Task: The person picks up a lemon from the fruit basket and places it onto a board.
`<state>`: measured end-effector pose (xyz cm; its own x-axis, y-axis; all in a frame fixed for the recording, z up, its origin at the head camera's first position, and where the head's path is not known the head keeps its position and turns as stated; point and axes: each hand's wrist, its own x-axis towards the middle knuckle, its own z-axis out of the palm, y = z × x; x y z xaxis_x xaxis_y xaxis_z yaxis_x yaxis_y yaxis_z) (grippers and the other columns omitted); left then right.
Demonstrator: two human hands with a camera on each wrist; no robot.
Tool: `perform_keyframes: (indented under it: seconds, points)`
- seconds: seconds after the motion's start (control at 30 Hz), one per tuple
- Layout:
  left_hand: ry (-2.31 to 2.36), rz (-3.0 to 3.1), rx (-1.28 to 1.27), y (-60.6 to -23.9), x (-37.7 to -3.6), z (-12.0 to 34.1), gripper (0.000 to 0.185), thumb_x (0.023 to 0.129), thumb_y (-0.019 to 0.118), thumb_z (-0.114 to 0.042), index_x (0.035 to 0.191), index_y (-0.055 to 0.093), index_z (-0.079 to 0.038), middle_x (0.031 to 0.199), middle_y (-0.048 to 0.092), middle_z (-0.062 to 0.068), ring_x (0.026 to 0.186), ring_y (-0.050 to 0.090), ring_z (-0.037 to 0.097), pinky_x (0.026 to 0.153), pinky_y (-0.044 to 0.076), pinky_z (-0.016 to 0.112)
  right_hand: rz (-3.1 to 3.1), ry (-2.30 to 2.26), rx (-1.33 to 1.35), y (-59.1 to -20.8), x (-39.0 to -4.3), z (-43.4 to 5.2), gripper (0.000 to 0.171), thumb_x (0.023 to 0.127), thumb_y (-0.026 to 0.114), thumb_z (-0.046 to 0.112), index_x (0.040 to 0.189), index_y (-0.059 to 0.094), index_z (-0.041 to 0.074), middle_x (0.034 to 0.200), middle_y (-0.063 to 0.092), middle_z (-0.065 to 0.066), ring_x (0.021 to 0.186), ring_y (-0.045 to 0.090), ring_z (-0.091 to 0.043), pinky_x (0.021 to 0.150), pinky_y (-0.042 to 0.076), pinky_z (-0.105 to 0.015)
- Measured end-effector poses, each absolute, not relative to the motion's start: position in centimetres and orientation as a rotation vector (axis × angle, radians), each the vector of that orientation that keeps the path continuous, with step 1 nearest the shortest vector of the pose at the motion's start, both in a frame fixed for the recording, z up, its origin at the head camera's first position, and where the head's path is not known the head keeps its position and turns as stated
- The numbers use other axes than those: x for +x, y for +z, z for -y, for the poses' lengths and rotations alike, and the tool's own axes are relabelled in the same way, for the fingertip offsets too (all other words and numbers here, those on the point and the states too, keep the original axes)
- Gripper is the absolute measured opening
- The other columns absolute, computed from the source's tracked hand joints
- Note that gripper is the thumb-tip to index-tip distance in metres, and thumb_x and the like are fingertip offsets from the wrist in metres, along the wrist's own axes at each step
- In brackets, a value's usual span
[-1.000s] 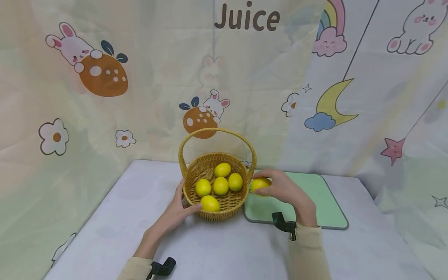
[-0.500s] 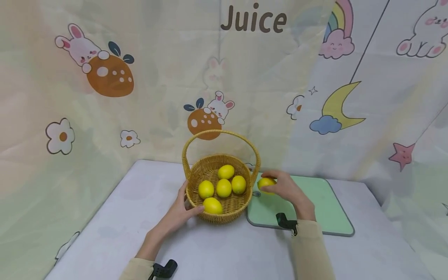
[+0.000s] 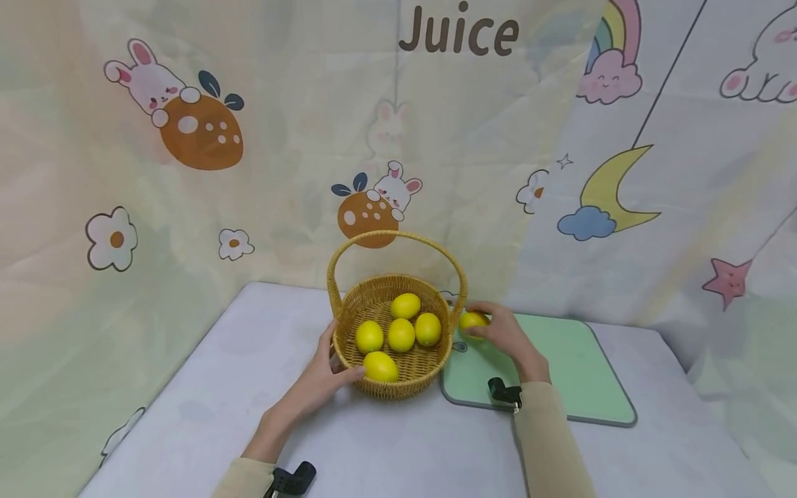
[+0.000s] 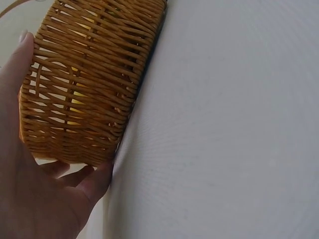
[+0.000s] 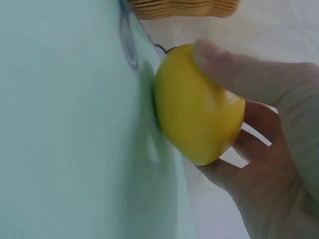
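In the head view, a round wicker basket point(image 3: 398, 391) with a tall arched handle stands on the table. Several yellow lemons point(image 3: 380, 366) lie inside it. My left hand point(image 3: 319, 377) grips the basket's near left side, thumb at the rim and the other fingers around the outer wall; the left wrist view shows these fingers low on the weave point(image 4: 89, 94). Right of the basket, my right hand point(image 3: 507, 335) holds another lemon point(image 3: 471, 323) between thumb and fingers. The right wrist view has this lemon point(image 5: 194, 107) close to the green board; whether they touch, I cannot tell.
A pale green board point(image 3: 575, 373) with a grey edge lies flat on the right of the white-covered table point(image 3: 386, 449), close beside the basket. Behind the table hangs a printed cloth backdrop point(image 3: 286, 138).
My right hand, still holding the lemon, has moved slightly toward the back of the green board. The left hand keeps its grip on the basket. The whole head view has shifted a little.
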<state>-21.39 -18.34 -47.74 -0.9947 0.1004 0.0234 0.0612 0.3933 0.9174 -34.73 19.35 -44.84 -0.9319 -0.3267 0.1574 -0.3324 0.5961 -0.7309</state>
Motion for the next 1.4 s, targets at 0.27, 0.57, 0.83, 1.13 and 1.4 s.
perform_keyframes:
  seconds: [0.27,0.57,0.83,1.13,1.4]
  points:
    - [1.723,-2.580,0.160,-47.3,-21.2,18.2,0.109,0.082,0.078,-0.048,0.155,-0.004,-0.047,0.168,0.006,-0.003,0.155,0.014,0.029,0.120,0.032,0.051,2.728,1.328,0.657,-45.4,-35.4,-19.7,0.050,0.080,0.074,-0.006,0.128,0.064,0.003,0.137,0.059,-0.019,0.130,0.051,-0.038,0.114,0.037,-0.058]
    - [1.717,-2.577,0.161,-47.5,-21.1,18.1,0.109,0.082,0.077,-0.049,0.155,-0.004,-0.047,0.168,0.006,-0.003,0.155,0.014,0.029,0.120,0.031,0.051,2.757,1.360,0.623,-45.2,-34.9,-20.1,0.062,0.078,0.073,-0.004,0.136,0.059,0.012,0.145,0.054,-0.014,0.142,0.039,-0.038,0.118,0.023,-0.066]
    - [1.702,-2.583,0.146,-47.7,-21.3,18.2,0.110,0.082,0.077,-0.052,0.155,-0.006,-0.047,0.168,0.007,0.000,0.155,0.015,0.031,0.120,0.031,0.051,2.781,1.324,0.590,-43.0,-33.8,-20.4,0.062,0.085,0.073,0.006,0.143,0.053,0.018,0.152,0.047,-0.014,0.141,0.039,-0.040,0.116,0.028,-0.065]
    - [1.716,-2.580,0.157,-47.7,-21.4,18.5,0.110,0.082,0.077,-0.051,0.155,-0.005,-0.047,0.168,0.005,0.000,0.155,0.016,0.031,0.119,0.033,0.051,2.722,1.315,0.673,-39.9,-31.8,-20.4,0.061,0.087,0.074,0.012,0.144,0.051,0.014,0.147,0.052,-0.011,0.134,0.048,-0.036,0.114,0.035,-0.061]
    - [1.702,-2.586,0.170,-47.8,-21.5,18.4,0.108,0.084,0.076,-0.049,0.156,-0.005,-0.044,0.169,0.005,0.003,0.155,0.014,0.033,0.119,0.033,0.053,2.677,1.314,0.777,-36.9,-29.0,-19.7,0.057,0.089,0.074,0.013,0.142,0.053,0.015,0.140,0.059,-0.012,0.126,0.056,-0.038,0.109,0.042,-0.060]
